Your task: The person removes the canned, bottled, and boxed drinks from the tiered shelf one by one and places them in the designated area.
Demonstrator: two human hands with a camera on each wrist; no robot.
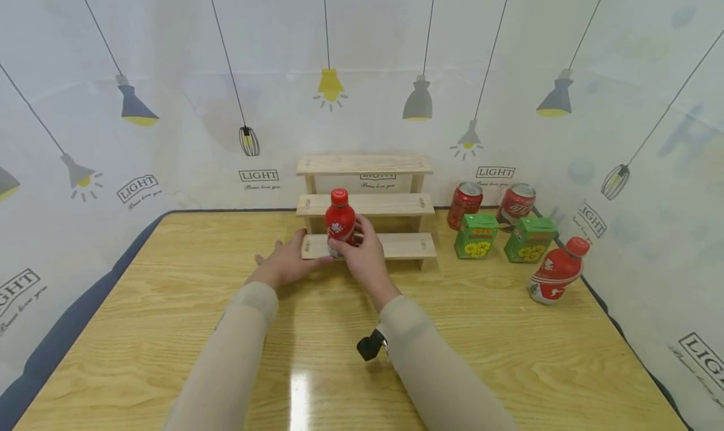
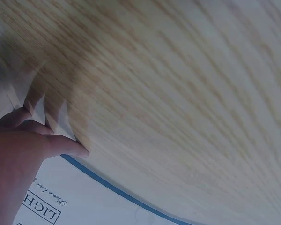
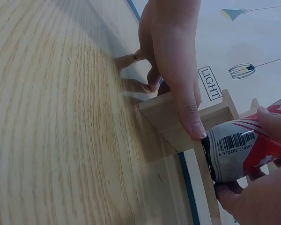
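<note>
A red bottle (image 1: 340, 220) with a red cap stands at the left part of the lowest step of a wooden three-step rack (image 1: 404, 245). My right hand (image 1: 364, 255) grips it around its lower half. In the right wrist view, the barcode side of the bottle (image 3: 234, 147) shows, its base at the step. My left hand (image 1: 288, 261) is at the rack's left end, fingers spread. Its thumb (image 3: 189, 115) lies straight along the step with its tip by the bottle's base. In the left wrist view, the left fingertips (image 2: 79, 149) touch the tabletop.
Right of the rack stand two red cans (image 1: 466, 205) (image 1: 516, 206), with two green cartons (image 1: 476, 236) (image 1: 530, 239) in front. Another red bottle (image 1: 557, 271) stands nearer the wooden table's (image 1: 481, 343) right edge. A printed cloth (image 1: 373, 35) hangs behind and at both sides.
</note>
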